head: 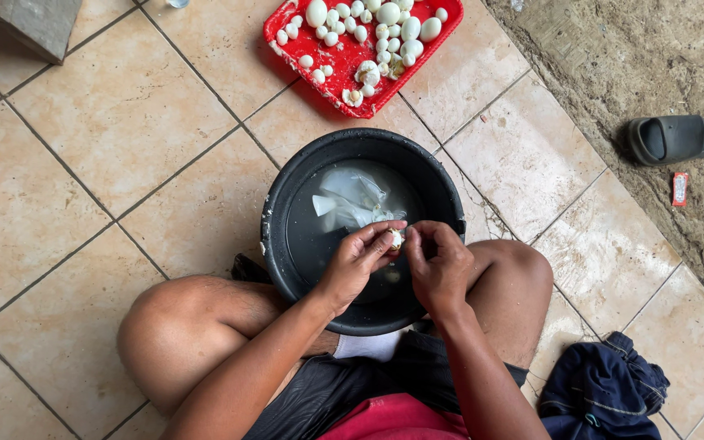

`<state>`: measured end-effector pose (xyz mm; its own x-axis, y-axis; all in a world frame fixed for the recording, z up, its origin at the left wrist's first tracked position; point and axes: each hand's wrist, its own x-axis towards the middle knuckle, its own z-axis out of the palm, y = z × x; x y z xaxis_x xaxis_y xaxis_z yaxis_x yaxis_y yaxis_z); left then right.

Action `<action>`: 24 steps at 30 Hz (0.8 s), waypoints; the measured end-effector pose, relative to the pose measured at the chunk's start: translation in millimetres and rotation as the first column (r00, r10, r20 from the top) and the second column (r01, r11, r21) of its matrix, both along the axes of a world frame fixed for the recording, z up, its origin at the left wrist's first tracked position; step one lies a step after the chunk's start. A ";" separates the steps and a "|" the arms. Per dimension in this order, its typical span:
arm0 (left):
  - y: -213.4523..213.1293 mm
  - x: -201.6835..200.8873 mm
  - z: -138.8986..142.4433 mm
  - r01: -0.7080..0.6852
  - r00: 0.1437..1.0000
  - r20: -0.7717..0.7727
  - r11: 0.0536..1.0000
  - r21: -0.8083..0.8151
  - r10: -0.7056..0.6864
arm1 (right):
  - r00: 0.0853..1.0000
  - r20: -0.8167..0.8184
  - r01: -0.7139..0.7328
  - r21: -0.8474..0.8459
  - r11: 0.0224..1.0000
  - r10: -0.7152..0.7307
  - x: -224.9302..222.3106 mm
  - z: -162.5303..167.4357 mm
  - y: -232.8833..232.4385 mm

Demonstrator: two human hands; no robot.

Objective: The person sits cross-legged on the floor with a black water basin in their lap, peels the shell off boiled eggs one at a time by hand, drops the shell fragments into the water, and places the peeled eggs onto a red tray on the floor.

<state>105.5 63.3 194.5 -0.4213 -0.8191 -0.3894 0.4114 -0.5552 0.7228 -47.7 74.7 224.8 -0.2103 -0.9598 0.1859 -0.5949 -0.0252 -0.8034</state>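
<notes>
Small egg (396,239) pinched between fingers of left hand (358,259) and right hand (440,265), above black basin (279,220) on tiled floor (124,122).

floor: beige glazed tiles (83,163) with dark grout lines, laid diagonally across the frame | right edge: bare dirt ground (653,65) beside the tiles; a grey slipper (674,138) lies on it | upper left: grey concrete block corner (22,24) | light: even daylight, soft shadows

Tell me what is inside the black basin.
The black basin holds water and a crumpled clear plastic bag. Both hands, left hand and right hand, cover its near part, so anything beneath them is hidden.
</notes>
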 end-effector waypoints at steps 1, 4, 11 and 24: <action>-0.3 2.3 3.6 -0.014 1.000 -0.012 1.000 -0.017 0.014 | 0.999 0.022 0.031 0.015 0.999 -0.032 -0.4 1.9 -0.3; 0.4 6.6 14.2 -0.051 0.998 -0.036 0.997 -0.054 0.049 | 0.999 -0.001 -0.045 -0.036 0.998 0.045 -1.2 10.7 0.9; 8.5 -7.1 21.6 -0.098 0.994 0.025 0.983 -0.153 0.103 | 0.976 -0.024 -0.216 -0.066 0.974 0.215 -12.6 22.1 8.3; 11.3 -45.8 18.5 0.044 0.998 0.041 0.988 -0.147 -0.039 | 0.996 0.034 -0.081 -0.002 0.997 0.081 -53.9 6.4 12.0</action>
